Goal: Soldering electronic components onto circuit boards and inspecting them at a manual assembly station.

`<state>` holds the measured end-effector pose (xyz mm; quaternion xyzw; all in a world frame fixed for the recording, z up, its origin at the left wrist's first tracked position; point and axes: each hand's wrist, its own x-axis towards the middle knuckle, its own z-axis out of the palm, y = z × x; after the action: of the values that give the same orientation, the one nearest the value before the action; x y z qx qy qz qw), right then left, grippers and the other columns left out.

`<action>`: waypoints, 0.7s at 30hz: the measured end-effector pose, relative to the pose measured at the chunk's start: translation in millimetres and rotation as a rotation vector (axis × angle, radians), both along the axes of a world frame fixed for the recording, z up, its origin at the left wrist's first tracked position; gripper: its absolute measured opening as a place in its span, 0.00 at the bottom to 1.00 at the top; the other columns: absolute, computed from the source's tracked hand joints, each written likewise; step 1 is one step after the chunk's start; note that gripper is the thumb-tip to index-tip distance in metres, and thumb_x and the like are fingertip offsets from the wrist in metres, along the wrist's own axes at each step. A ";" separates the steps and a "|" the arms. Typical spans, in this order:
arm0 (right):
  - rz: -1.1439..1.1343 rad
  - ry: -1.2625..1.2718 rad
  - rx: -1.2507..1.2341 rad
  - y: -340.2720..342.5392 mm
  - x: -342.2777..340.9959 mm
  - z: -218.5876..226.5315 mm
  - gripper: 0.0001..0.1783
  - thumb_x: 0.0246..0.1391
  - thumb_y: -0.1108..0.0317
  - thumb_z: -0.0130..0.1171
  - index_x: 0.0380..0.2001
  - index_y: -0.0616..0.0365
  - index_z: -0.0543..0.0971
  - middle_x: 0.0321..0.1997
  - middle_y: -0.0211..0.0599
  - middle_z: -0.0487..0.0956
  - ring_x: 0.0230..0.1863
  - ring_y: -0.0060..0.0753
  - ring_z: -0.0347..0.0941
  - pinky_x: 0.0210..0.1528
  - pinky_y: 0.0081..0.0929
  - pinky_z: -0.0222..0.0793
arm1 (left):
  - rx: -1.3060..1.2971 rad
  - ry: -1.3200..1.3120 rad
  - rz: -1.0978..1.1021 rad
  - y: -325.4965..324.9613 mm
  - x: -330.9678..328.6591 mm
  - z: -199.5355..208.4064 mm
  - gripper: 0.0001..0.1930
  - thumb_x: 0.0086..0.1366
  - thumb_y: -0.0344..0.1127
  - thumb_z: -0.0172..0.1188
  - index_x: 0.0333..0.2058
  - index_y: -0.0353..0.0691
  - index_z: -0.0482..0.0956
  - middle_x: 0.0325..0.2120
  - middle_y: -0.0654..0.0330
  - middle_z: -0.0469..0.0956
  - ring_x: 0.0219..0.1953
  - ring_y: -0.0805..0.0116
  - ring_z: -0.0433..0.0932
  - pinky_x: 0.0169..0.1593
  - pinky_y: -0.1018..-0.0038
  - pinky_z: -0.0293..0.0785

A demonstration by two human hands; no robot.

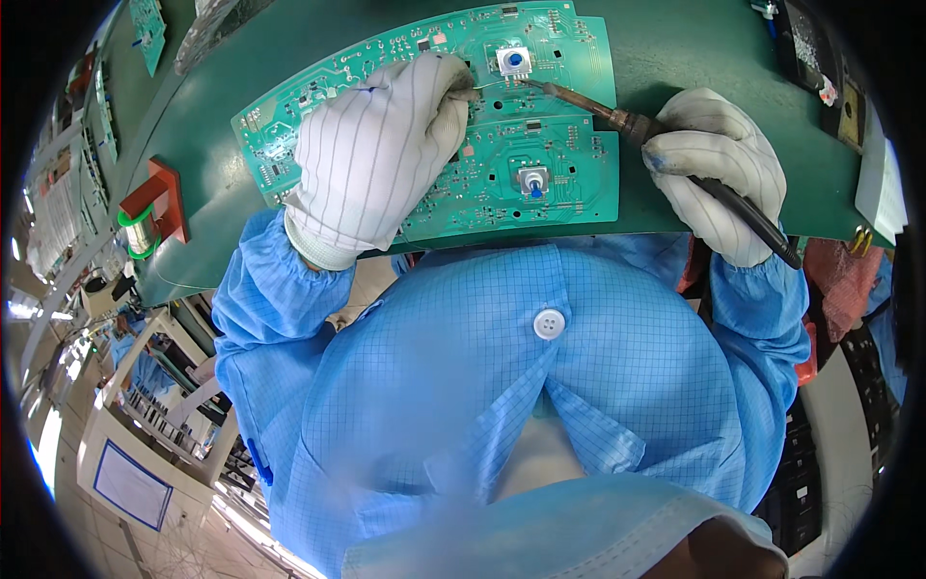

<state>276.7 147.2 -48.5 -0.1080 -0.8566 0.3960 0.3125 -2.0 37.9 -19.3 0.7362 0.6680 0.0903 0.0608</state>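
Two green circuit boards [584,58], or two joined parts of one panel, lie edge to edge in front of me. Each carries a square metal component with a blue centre, an upper one [514,62] and a lower one [533,182]. My left hand [381,154], in a striped white glove, rests over the boards with its fingers pinched on thin solder wire [490,87]. My right hand [719,174], gloved too, grips a soldering iron [627,124] by its dark handle. The iron's tip points left, at the pins just below the upper component.
At the left, a spool of solder wire [142,234] with green rims sits on a red-brown stand [174,198]. Another circuit board [148,34] lies at the far left of the green tabletop [675,48]. A dark tray [808,48] stands at the far right.
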 end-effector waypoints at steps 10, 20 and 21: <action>-0.012 -0.013 0.092 -3.8 -0.8 2.6 0.16 0.39 0.77 0.70 0.36 0.59 0.81 0.33 0.40 0.80 0.36 0.48 0.78 0.40 0.39 0.76 | 0.052 0.001 -0.024 -0.8 4.1 -2.7 0.07 0.62 0.41 0.61 0.37 0.49 0.77 0.24 0.61 0.79 0.20 0.59 0.79 0.24 0.66 0.75; 0.002 -0.019 0.127 -3.9 -5.0 2.7 0.16 0.40 0.77 0.71 0.36 0.59 0.81 0.32 0.40 0.79 0.35 0.46 0.78 0.39 0.39 0.76 | 0.076 -0.003 -0.007 -1.2 2.9 -5.2 0.07 0.63 0.42 0.62 0.36 0.50 0.77 0.23 0.62 0.79 0.19 0.61 0.79 0.22 0.66 0.74; 0.012 -0.050 0.140 -4.0 -5.4 3.0 0.16 0.40 0.78 0.70 0.36 0.59 0.81 0.32 0.40 0.79 0.35 0.46 0.78 0.39 0.39 0.76 | 0.057 -0.008 -0.011 -1.3 2.9 -5.1 0.07 0.63 0.42 0.62 0.36 0.50 0.77 0.23 0.62 0.79 0.19 0.61 0.79 0.22 0.66 0.74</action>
<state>271.3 143.2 -45.6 -0.0903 -0.8904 0.3342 0.2955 0.9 36.6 -24.4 0.7408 0.6609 0.1120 0.0431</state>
